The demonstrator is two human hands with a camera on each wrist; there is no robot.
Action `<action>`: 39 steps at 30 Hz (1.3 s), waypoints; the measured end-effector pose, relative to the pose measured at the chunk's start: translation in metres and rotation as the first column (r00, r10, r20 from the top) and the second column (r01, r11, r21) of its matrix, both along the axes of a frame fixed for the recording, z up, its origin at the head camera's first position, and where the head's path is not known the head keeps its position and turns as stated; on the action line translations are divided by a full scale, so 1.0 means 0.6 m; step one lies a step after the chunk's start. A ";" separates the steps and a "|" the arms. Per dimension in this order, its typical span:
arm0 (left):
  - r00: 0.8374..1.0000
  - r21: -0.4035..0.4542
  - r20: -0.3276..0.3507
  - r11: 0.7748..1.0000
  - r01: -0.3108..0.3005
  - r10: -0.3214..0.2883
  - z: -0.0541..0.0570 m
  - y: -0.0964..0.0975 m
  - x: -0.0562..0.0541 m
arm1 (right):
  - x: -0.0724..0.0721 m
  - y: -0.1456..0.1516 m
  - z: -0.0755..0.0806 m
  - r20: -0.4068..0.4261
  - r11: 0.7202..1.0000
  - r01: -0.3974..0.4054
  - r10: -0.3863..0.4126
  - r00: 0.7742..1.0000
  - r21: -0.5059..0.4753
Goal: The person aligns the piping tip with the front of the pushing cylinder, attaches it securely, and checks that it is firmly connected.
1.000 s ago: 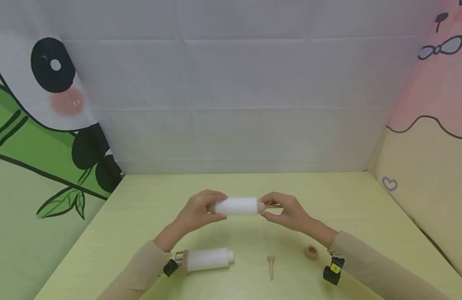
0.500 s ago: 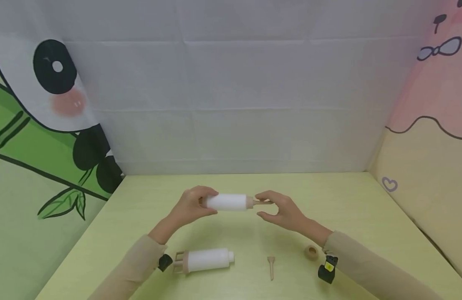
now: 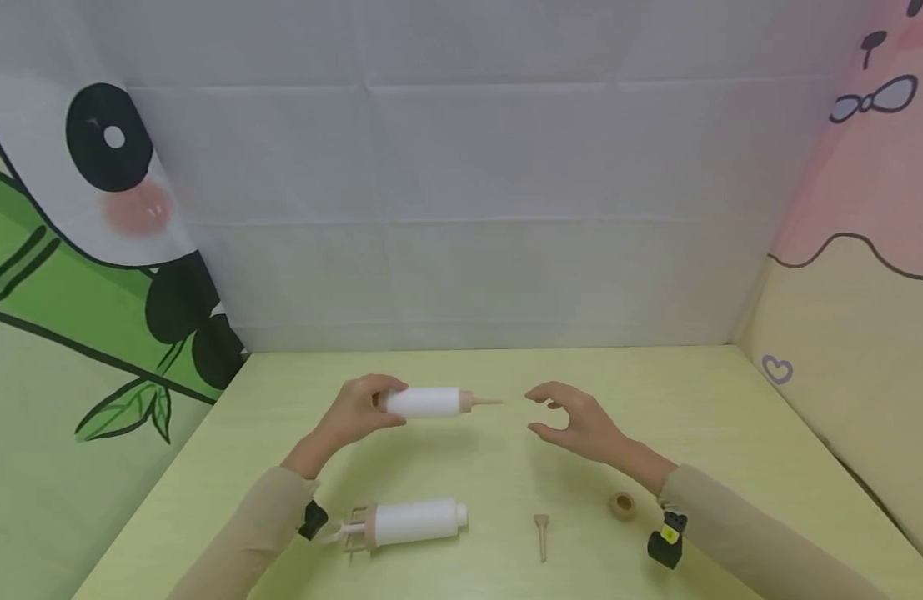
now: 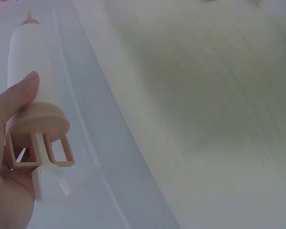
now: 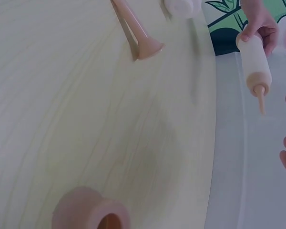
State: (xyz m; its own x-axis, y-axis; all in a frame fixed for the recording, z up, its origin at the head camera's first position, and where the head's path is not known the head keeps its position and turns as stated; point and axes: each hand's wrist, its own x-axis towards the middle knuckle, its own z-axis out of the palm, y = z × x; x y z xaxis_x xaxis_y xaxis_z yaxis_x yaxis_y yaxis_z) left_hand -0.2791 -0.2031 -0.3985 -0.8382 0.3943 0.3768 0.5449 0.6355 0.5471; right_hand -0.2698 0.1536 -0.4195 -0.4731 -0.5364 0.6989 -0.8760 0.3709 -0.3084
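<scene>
In the head view my left hand (image 3: 359, 408) grips a white-barrelled icing syringe (image 3: 423, 402) by its rear end, held level above the table. A thin beige nozzle (image 3: 485, 402) points right from its front collar. The left wrist view shows the thumb on the barrel (image 4: 28, 57), just ahead of a beige collar with two square finger loops (image 4: 25, 150) and a white plunger handle (image 4: 50, 183). My right hand (image 3: 574, 421) hovers to the right of the nozzle tip, apart from it, fingers curved and holding nothing.
A second white syringe (image 3: 416, 522) lies on the table near the left wrist, plunger end to the left. To its right are a loose beige flared nozzle (image 3: 542, 533) and a beige ring cap (image 3: 622, 505). A white cloth wall (image 3: 461, 275) stands behind the table.
My right hand has let go of the nozzle, which stays on the syringe. My left hand has moved left with the syringe, widening the gap between it and the right hand.
</scene>
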 end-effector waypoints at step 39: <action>0.976 -0.076 0.199 0.994 -0.077 0.091 -0.087 -0.072 -0.061 | 0.011 0.021 -0.017 0.057 0.999 0.018 -0.021 0.998 0.042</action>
State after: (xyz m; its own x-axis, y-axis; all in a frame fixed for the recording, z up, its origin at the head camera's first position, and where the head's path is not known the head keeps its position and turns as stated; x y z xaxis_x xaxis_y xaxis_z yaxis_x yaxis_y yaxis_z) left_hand -0.3159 -0.2463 -0.4507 -0.9255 0.3378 0.1710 0.3704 0.7136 0.5946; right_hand -0.2633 0.1659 -0.4299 -0.5223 -0.5546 0.6477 -0.8498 0.4013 -0.3417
